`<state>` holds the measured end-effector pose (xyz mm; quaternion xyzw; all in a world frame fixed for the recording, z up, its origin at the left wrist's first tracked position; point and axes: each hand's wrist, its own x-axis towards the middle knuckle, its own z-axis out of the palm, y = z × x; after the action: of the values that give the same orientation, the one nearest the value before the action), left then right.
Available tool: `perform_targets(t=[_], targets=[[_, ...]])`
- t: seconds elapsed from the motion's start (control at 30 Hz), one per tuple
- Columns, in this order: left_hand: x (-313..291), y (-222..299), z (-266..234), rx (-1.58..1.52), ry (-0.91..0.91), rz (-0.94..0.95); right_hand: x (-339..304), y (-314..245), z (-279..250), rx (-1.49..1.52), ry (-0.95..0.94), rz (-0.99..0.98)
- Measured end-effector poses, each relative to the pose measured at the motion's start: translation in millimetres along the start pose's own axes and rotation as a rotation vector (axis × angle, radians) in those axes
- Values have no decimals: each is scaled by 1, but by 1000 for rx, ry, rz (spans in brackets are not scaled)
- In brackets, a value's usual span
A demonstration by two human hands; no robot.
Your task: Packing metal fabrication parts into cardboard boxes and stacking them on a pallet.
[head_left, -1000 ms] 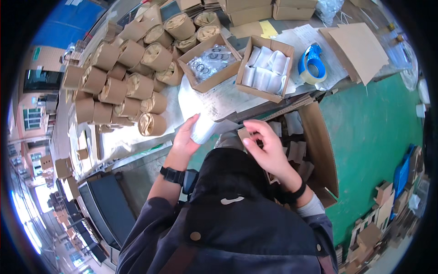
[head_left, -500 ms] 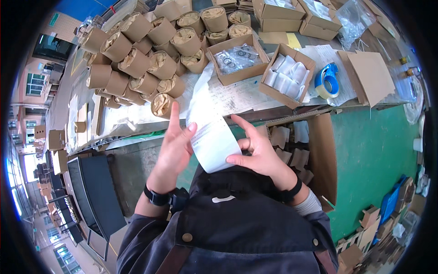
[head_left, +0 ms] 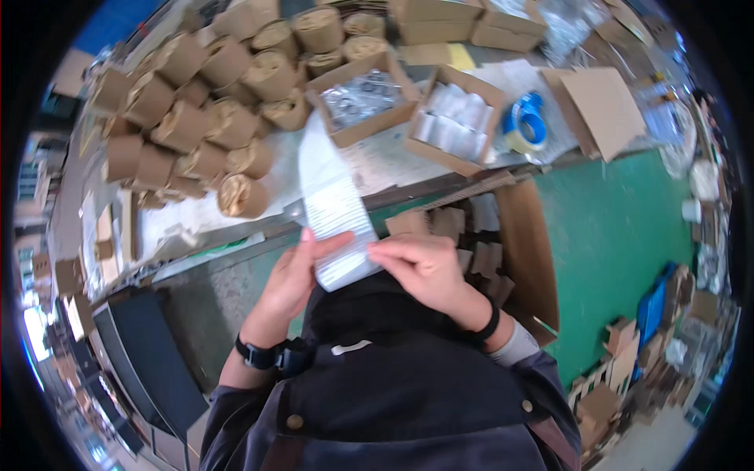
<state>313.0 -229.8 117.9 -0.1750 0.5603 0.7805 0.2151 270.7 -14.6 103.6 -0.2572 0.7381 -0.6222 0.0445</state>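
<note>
A long white printed paper strip [head_left: 336, 206] stretches from the table's front edge down to my lap. Its lower end lies between my two hands. On its left side my left hand [head_left: 289, 281] holds the strip, one finger lying across the print and the thumb at the edge. From the other side my right hand [head_left: 428, 267] pinches the paper's right edge between thumb and fingertips. Both wrists wear black bands.
Brown paper-filled cardboard tubes [head_left: 243, 196] are piled at the table's left. Behind the strip stand a box of bagged rings [head_left: 363, 98] and a box of white-wrapped pieces [head_left: 452, 129]. A blue tape dispenser [head_left: 525, 124] lies farther right. Below the edge, a large carton [head_left: 532, 251] holds wrapped pieces.
The paper was curled into a broad curve; now it hangs flatter with its print showing. My right hand has closed to a pinch, and my left fingers came onto the strip. The view shifted.
</note>
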Motion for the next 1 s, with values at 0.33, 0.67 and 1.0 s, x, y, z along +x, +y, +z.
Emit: perform_targets(t=[0.33,0.67,1.0], targets=[[13,-6,-10,-130,198,3,-16,87,-108,126,-140,536],[21,-22,-2,-60,221,129,-47,189,-68,-806,115,641],[27,-22,16,-56,56,58,-4,40,-20,398,-121,310]])
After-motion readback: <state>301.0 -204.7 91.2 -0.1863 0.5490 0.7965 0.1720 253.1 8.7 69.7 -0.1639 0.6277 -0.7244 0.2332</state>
